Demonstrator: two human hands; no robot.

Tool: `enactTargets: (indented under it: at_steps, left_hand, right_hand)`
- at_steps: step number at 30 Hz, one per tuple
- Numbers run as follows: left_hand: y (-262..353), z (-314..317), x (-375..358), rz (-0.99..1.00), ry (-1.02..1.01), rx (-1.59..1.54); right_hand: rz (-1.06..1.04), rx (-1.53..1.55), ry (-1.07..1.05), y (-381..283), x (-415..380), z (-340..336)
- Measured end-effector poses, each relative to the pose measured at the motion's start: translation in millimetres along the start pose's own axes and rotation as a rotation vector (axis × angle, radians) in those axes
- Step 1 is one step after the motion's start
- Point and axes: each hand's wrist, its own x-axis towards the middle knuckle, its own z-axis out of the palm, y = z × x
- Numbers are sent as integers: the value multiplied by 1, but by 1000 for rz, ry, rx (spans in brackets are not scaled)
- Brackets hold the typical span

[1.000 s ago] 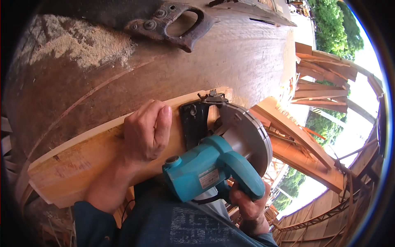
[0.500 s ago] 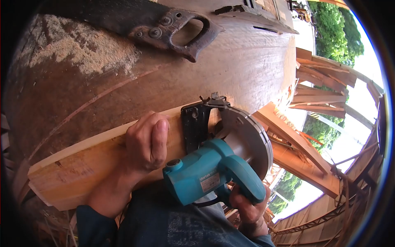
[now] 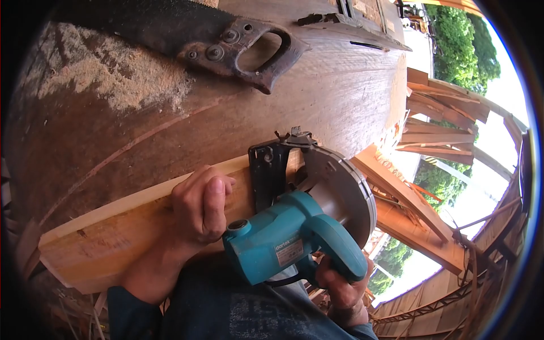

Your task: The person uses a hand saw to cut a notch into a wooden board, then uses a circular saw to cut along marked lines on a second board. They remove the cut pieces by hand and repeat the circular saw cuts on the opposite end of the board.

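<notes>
My right hand grips the rear handle of a teal circular saw with a grey blade guard. The saw's black base plate rests on the right end of a thick wooden board. My left hand is curled into a fist on the board, just left of the base plate, thumb uppermost. Whether anything is inside those fingers is hidden. The board slants across my lap, its far edge along the brown work surface. The saw's blade is out of sight behind its guard.
A handsaw with a worn handle lies on the work surface beyond the board. Sawdust is heaped beside its blade. Timber planks are stacked to the right, with more wood farther off.
My left fist has shifted very slightly left and down on the board, and a fingertip now shows beyond the thumb. The circular saw and right hand have hardly moved.
</notes>
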Motion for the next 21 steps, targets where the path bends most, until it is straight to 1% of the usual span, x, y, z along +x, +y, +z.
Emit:
enactTargets:
  at_steps: [6, 9, 12, 15, 21]
  left_hand:
    - [-1, 1, 1, -1, 43, -50]
    - [5, -3, 0, -100, -7, -15]
    - [4, -4, 0, -125, -14, -38]
    - [-3, -1, -1, -45, 45, -100]
    - [-1, -3, 0, -60, 49, -97]
  right_hand:
    - [6, -4, -3, -7, 5, 2]
    - [22, 9, 16, -8, 4, 3]
    - [30, -3, 18, -10, 6, 3]
    - [31, -38, -4, -12, 8, 1]
    - [46, -47, 13, -18, 13, 3]
